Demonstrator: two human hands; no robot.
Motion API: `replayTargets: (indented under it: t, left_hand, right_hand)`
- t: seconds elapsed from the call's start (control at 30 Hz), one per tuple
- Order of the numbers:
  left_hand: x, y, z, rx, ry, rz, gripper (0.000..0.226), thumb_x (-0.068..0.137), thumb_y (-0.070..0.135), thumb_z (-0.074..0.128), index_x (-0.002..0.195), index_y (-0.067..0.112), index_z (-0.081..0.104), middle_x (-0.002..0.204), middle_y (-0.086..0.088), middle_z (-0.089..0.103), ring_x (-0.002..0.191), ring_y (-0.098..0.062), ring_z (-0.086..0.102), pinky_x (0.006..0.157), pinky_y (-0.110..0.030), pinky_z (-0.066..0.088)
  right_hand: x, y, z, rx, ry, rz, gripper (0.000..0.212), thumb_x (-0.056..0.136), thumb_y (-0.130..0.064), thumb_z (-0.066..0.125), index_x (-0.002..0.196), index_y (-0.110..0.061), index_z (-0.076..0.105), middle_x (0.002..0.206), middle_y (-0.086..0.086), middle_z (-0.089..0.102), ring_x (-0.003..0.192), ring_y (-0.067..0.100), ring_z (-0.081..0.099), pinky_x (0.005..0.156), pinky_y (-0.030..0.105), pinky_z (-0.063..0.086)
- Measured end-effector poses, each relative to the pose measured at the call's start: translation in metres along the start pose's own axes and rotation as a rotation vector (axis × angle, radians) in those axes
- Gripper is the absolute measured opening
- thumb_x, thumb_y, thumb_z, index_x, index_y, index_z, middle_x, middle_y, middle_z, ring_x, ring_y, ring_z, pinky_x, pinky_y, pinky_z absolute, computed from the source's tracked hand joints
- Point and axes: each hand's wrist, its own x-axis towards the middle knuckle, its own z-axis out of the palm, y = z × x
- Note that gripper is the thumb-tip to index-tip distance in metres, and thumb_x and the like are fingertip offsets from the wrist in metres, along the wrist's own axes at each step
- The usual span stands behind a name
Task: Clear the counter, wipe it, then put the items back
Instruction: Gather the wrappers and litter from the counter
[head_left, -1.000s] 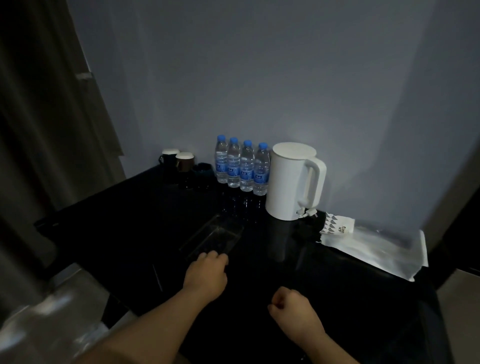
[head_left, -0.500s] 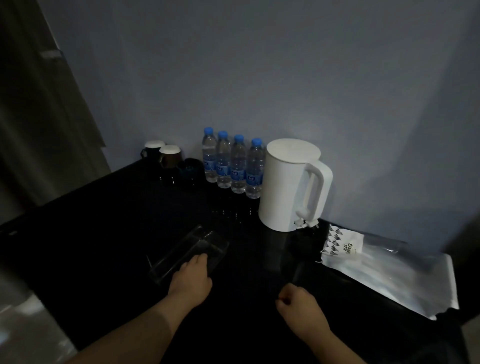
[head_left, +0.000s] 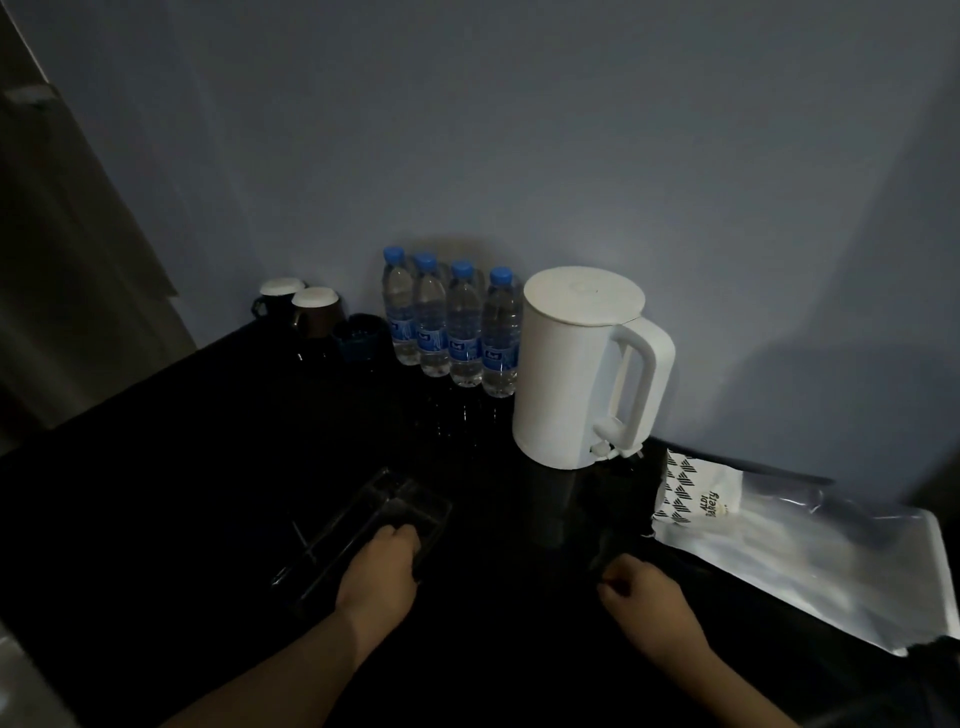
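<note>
— Where was the tray (head_left: 384, 499) found?
— At the bench (head_left: 182, 467) front, gripped at its edge by the left hand (head_left: 378, 569). The right hand (head_left: 647, 592) was curled; contents could not be told. A level lift was advised, clear of the kettle (head_left: 566, 374).

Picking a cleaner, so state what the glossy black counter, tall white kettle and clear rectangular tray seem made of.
Glossy black counter: polished stone or glass, perhaps; it mirrors the blue-capped water bottles. Tall white kettle: matte plastic, judging by its even, dull surface. Clear rectangular tray, gripped by the left hand: probably thin transparent plastic; only edge glints show.
</note>
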Motion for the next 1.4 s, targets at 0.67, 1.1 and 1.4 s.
replayTargets:
  t: [0.67, 1.1, 1.4]
  left_hand:
    - [0.021, 0.05, -0.002, -0.199, 0.268, 0.302, 0.027, 0.093, 0.005, 0.044, 0.111, 0.017, 0.06, 0.109, 0.0, 0.054, 0.106, -0.016, 0.051, 0.09, -0.028, 0.044]
    - [0.02, 0.056, 0.0, -0.231, 0.267, 0.328, 0.03, 0.094, 0.004, 0.043, 0.114, 0.016, 0.061, 0.11, 0.001, 0.054, 0.106, -0.012, 0.05, 0.086, -0.02, 0.041]
    - [0.009, 0.058, -0.007, -0.307, 0.33, 0.339, 0.026, 0.092, 0.001, 0.047, 0.106, 0.013, 0.065, 0.104, -0.001, 0.057, 0.1, -0.014, 0.055, 0.085, -0.024, 0.044]
  right_hand:
    - [0.023, 0.032, -0.025, -0.459, 0.646, -0.11, 0.044, 0.046, -0.003, 0.083, 0.087, -0.007, 0.069, 0.096, 0.019, 0.068, 0.081, 0.044, 0.064, 0.063, 0.048, 0.052]
    - [0.026, 0.06, -0.05, -0.645, 0.603, -0.039, 0.027, 0.058, 0.004, 0.075, 0.081, -0.011, 0.07, 0.08, 0.011, 0.068, 0.072, 0.036, 0.06, 0.063, 0.036, 0.041]
    - [0.006, 0.019, -0.039, -0.539, 0.716, -0.266, 0.043, 0.037, 0.006, 0.086, 0.071, -0.015, 0.071, 0.068, 0.003, 0.068, 0.058, 0.03, 0.06, 0.05, 0.028, 0.043]
